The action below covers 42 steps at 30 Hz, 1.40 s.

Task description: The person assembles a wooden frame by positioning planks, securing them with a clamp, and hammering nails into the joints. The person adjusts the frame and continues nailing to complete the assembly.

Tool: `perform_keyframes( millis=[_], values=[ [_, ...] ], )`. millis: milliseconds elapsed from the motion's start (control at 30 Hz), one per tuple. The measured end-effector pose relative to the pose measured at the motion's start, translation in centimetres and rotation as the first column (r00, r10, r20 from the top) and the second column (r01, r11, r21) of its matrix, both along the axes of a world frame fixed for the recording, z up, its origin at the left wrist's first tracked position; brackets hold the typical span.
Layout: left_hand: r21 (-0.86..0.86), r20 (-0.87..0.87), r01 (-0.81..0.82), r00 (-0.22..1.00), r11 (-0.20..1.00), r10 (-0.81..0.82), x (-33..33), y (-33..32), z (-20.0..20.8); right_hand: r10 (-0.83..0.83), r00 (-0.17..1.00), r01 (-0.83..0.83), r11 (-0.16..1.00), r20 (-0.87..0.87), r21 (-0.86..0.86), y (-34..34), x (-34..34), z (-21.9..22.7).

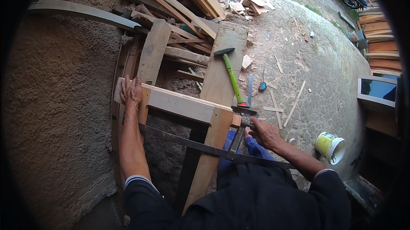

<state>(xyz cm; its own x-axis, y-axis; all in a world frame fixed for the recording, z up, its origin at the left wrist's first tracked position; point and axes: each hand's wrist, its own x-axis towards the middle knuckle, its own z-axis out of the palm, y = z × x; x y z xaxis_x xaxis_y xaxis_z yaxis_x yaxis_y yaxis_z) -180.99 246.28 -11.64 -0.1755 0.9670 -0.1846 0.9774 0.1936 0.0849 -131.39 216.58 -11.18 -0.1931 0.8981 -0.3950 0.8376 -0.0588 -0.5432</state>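
A wooden frame (179,104) lies across two thick boards, its pale rail running left to right and joined to browner side pieces. My left hand (131,91) is closed over the rail's left end, fingers reaching its far edge. A long dark metal bar clamp (188,143) crosses below the rail. At the frame's right side, my right hand (264,134) is closed around the clamp's screw handle (247,122). A small wood block (236,121) sits between the clamp's screw end and the frame. The clamp's left jaw is hidden near my left forearm.
A green-handled hammer (232,76) and a metal square (250,91) lie on the right support board (222,42). A blue tape measure (262,86), thin wood strips (294,104) and a tipped white bucket (331,148) are on the ground. A rough wall (64,93) borders the left.
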Motion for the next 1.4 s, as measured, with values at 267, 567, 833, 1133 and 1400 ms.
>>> perform_keyframes(
  millis=[267, 567, 833, 1133, 1400],
  values=[
    [0.017, -0.005, -0.021, 1.000, 1.000, 0.021, 0.2, 0.0, 0.0, -0.320, 0.778, -0.358, 0.482, -0.541, -0.800, 5.5, 3.1, -2.6],
    [0.016, 0.000, -0.030, 1.000, 0.999, 0.030, 0.2, -0.1, -0.2, -0.061, 0.997, 0.063, 0.997, 0.035, -0.053, 0.4, -0.6, -0.8],
    [-0.010, 0.000, -0.038, 0.999, 0.999, 0.038, 0.5, -0.2, 0.4, -0.007, 0.913, -0.166, 0.907, -0.408, -0.387, 4.3, 2.2, -1.5],
    [0.012, 0.016, -0.043, 0.999, 0.999, 0.043, 0.0, -0.4, -0.4, -0.016, 0.974, -0.095, 0.876, -0.226, -0.473, 3.5, 0.9, -0.2],
    [0.019, 0.024, -0.045, 0.999, 0.999, 0.044, 0.7, -0.3, 0.4, -0.057, 0.998, 0.057, 0.998, 0.037, 0.012, 0.5, -0.3, 0.7]
  ],
)
